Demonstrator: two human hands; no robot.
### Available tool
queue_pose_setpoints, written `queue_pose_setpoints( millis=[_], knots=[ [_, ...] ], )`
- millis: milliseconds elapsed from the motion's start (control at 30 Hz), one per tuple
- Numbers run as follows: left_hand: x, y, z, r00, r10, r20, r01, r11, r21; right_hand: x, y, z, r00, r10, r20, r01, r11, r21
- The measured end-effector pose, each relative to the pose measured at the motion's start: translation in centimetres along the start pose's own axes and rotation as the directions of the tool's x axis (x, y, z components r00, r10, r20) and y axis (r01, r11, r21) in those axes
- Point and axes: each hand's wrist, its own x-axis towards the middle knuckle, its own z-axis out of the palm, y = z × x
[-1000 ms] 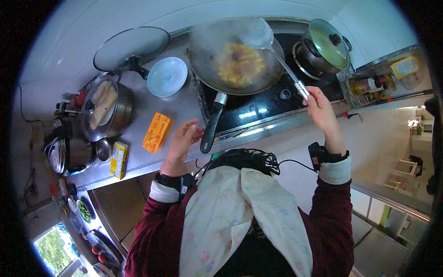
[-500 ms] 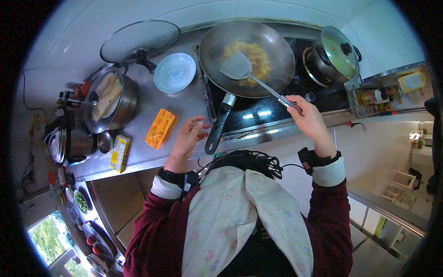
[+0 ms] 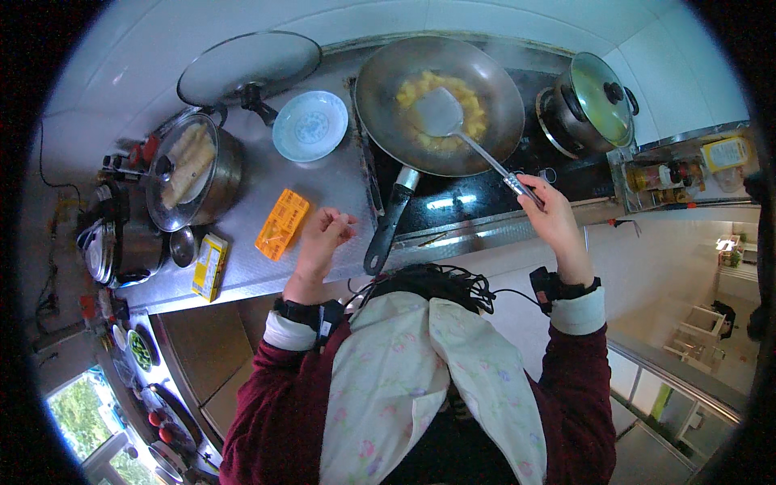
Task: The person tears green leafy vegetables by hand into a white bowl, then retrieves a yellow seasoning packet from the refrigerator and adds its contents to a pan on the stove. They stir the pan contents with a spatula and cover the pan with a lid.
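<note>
My right hand (image 3: pixel 551 212) is closed around the handle of a metal spatula (image 3: pixel 490 158). The spatula's broad blade rests among yellow pieces of food (image 3: pixel 469 101) in a large wok (image 3: pixel 505 89), and its underside is hidden. Steam hazes the wok. The black wok handle (image 3: pixel 390 222) points toward me, with no hand on it. My left hand (image 3: pixel 321 246) hovers over the counter's front, fingers loosely bent and nothing visible in them. It is between the wok handle and an orange packet (image 3: pixel 282 224), closest to the packet.
Left of the wok are a white bowl (image 3: pixel 310 125), a glass lid (image 3: pixel 250 69), a lidded steel pot (image 3: pixel 222 182) and a yellow box (image 3: pixel 210 268). A lidded pot (image 3: pixel 594 109) occupies the burner at right. Jars (image 3: pixel 659 174) stand on a rack beyond it.
The spatula blade has slid to the right through the food, its handle and my right hand shifting slightly right and down. My left hand has drawn back a little from the wok handle.
</note>
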Motion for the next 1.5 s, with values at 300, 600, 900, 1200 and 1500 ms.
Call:
queue_pose_setpoints(
  millis=[300, 600, 900, 1200, 1500],
  knots=[
    [0.7, 2.4, -2.1, 0.993, 0.082, -0.083, -0.093, 0.985, -0.142, -0.4, 0.3, -0.8, 1.000, 0.007, 0.016, -0.008, 0.998, 0.057],
    [2.3, 5.9, -0.8, 0.950, 0.310, -0.043, -0.305, 0.947, 0.105, -2.7, 0.0, -0.9, 0.994, -0.053, -0.091, 0.070, 0.978, 0.196],
    [2.6, 4.5, -0.6, 0.983, 0.185, 0.015, -0.186, 0.980, 0.077, -3.5, -0.3, -1.1, 0.948, -0.038, -0.315, 0.021, 0.998, -0.059],
    [0.7, 2.3, -1.3, 0.991, 0.106, -0.076, -0.102, 0.993, 0.060, -2.0, -0.5, -1.7, 0.996, 0.078, -0.043, -0.074, 0.993, 0.094],
    [1.7, 2.1, -3.3, 0.982, 0.160, -0.105, -0.157, 0.987, 0.035, 0.2, -1.7, 0.3, 0.997, 0.073, -0.025, -0.075, 0.995, -0.066]
  ],
)
